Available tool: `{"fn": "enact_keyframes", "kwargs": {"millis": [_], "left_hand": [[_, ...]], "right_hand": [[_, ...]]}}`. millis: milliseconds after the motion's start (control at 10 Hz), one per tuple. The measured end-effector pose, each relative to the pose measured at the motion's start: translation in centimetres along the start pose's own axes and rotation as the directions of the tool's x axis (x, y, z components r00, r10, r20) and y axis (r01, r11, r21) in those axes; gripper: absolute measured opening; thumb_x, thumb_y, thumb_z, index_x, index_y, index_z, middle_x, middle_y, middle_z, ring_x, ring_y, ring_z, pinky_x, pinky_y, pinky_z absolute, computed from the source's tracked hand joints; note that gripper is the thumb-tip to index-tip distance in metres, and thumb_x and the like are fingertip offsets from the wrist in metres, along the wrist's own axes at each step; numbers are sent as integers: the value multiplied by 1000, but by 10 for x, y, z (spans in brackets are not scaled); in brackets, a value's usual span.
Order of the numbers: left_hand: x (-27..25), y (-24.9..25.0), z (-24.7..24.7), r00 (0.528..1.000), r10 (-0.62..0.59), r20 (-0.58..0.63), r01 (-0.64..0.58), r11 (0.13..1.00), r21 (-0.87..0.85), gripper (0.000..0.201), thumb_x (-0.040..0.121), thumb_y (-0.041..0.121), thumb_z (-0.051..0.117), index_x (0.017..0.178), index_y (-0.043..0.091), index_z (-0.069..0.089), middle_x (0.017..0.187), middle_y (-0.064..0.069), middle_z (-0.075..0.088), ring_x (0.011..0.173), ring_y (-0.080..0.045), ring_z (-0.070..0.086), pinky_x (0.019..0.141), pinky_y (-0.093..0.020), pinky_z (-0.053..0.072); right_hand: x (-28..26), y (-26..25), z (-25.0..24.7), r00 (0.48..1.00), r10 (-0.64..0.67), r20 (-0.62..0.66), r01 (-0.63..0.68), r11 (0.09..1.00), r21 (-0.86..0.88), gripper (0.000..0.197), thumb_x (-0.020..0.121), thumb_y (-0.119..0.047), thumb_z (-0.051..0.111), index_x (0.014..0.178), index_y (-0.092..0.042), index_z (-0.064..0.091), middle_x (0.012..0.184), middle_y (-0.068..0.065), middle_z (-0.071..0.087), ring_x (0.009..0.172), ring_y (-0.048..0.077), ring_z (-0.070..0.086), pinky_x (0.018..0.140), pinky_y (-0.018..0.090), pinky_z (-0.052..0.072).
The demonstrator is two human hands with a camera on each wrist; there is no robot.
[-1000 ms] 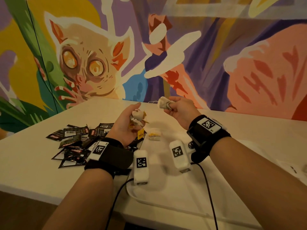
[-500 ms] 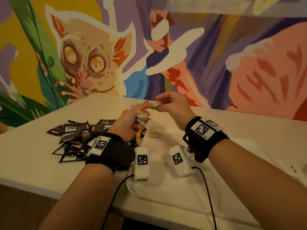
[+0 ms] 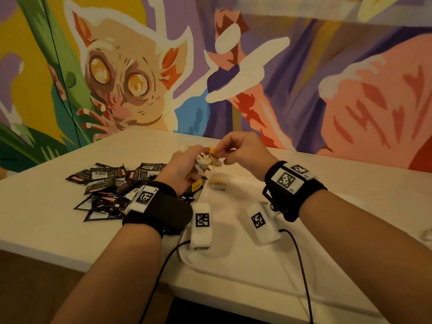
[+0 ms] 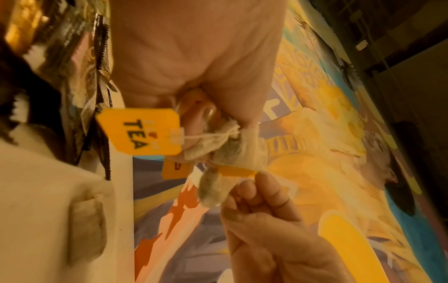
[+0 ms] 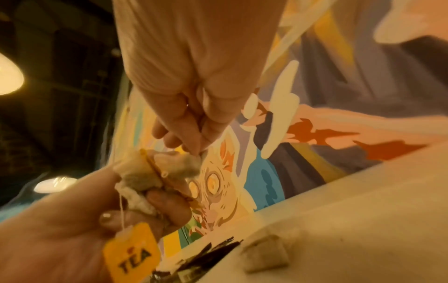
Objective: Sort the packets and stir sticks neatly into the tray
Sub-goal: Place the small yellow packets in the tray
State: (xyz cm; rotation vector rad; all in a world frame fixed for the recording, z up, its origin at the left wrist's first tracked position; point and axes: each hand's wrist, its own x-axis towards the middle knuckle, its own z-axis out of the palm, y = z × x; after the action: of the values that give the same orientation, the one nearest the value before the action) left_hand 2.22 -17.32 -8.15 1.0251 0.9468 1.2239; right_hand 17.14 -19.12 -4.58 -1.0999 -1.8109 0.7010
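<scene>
Tea bags (image 4: 225,151), soft crumpled gauze with square yellow tags, bunched in left hand (image 3: 181,168); right hand (image 3: 243,152) pinches one.

both forearms bare, black wrist straps (image 3: 161,206) with white coded tags, black cables (image 3: 301,265) trailing off them

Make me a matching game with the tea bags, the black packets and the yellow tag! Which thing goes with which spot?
Things:
1. bunch of white paper tea bags
2. pile of black foil packets
3. yellow paper tag printed TEA
4. single white tea bag

Places:
A. lying alone on the white table
B. dangling on a string
C. gripped in the left hand, with the right hand pinching at it
D. spread on the table, left of the hands

Pairs: 1-C, 2-D, 3-B, 4-A
</scene>
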Motion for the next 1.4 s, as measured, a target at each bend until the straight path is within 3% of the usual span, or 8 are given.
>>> {"fn": "enact_keyframes", "kwargs": {"millis": [100,200,300,500,700,900,1200,1400], "left_hand": [[-3,2,1,996,83,24,-84,996,43,16,87,18,57,79,6,62,57,-5,62,45,-11,41,42,-19,30],[-3,3,2,990,123,67,-128,989,74,14,86,22,60,82,9,62,74,-12,60,55,-15,47,49,-21,35],[-6,2,3,986,110,128,-126,984,129,12,89,23,61,80,14,61,68,-4,62,55,-12,55,47,-18,41],[-7,1,2,999,5,50,-8,998,57,11,88,22,64,85,12,59,58,-1,58,48,-11,47,37,-14,31],[-4,2,3,998,-12,58,13,1000,-3,12,87,22,65,81,14,57,56,0,57,52,-12,49,48,-23,29],[-2,1,-1,998,-35,51,36,999,-17,14,86,27,66,83,15,60,53,2,59,55,-12,45,47,-22,30],[-2,2,-2,999,-23,49,27,996,-81,19,88,31,64,76,17,59,58,1,59,47,-8,52,50,-21,31],[-3,2,-3,998,-37,60,42,995,-87,20,88,32,64,75,18,59,58,2,61,54,-10,53,51,-21,32]], "right_hand": [[4,2,-7,984,123,-132,-96,976,197,44,71,29,45,82,-9,63,75,2,60,69,8,59,60,18,49],[7,2,-10,939,337,-69,-295,892,342,29,84,9,52,108,-6,62,90,3,58,86,15,53,74,27,44],[5,-1,-9,889,438,133,-457,854,249,12,87,-8,61,98,-8,66,93,8,62,89,16,56,77,29,45],[16,10,-16,840,542,5,-542,840,-29,6,92,-7,55,86,-7,58,75,7,58,63,14,54,60,24,45],[25,33,-21,698,715,33,-621,627,-470,17,89,-5,60,105,1,60,74,14,59,60,20,56,58,28,48],[37,40,-8,747,664,-31,-582,630,-514,19,84,-9,67,98,1,61,89,16,65,75,26,64,83,41,56],[36,57,-13,660,736,154,-582,629,-515,14,71,2,73,73,-8,64,91,11,64,113,33,59,99,43,48],[42,59,-10,697,705,132,-597,673,-437,13,77,0,69,73,-8,60,86,10,61,103,32,61,98,43,48]]}}
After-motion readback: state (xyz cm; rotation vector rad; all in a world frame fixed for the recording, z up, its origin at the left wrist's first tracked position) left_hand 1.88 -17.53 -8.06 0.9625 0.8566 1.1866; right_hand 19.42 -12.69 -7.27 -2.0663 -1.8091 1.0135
